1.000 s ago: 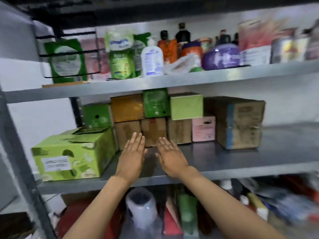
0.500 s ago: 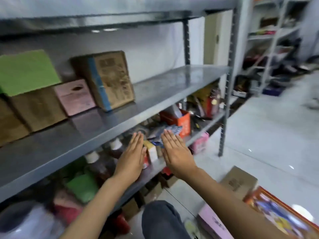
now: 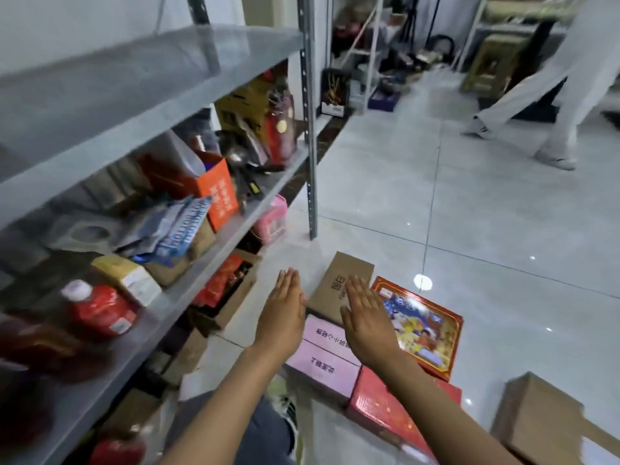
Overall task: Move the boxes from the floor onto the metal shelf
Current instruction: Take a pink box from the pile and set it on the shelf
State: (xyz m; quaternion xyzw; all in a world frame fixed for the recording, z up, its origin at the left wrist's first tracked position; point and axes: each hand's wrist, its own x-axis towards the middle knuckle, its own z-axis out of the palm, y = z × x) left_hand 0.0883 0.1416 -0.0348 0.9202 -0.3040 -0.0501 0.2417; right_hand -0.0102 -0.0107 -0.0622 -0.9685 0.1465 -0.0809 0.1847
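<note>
Several boxes lie on the tiled floor to the right of the metal shelf [image 3: 144, 78]: a brown cardboard box [image 3: 339, 280], a pink box [image 3: 322, 357], a red box [image 3: 385, 407] and a flat colourful box with a red border [image 3: 422, 323]. My left hand [image 3: 283, 313] and my right hand [image 3: 365, 317] hover flat, palms down, above the pink and brown boxes. Both hands hold nothing, fingers straight and close together. The middle shelf board on the left is bare here.
The lower shelf [image 3: 188, 290] is crowded with an orange box [image 3: 218, 193], packets and a red bottle [image 3: 97, 310]. Another brown carton [image 3: 550, 421] sits at the bottom right. A person in white trousers [image 3: 570, 82] walks across the far floor. My knee [image 3: 248, 431] is below.
The view has swung right and down, from the stocked shelf to the floor. Both empty hands have come off the shelf edge and now hover over the floor boxes.
</note>
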